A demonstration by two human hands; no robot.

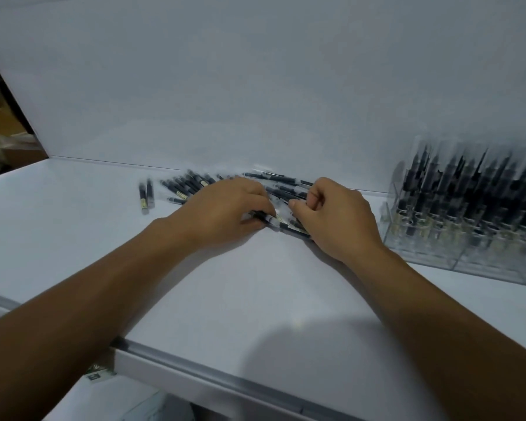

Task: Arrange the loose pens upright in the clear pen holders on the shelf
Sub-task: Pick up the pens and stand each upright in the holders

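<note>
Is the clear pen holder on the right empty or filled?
Filled: many dark pens stand upright in the clear pen holder, rows close together.

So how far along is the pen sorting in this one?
Done: the clear pen holder on the right already holds many upright pens. In hand: the left hand and right hand hold a small bundle of pens low on the shelf. Left: the loose pile behind the hands, plus two pens lying apart to its left.
</note>
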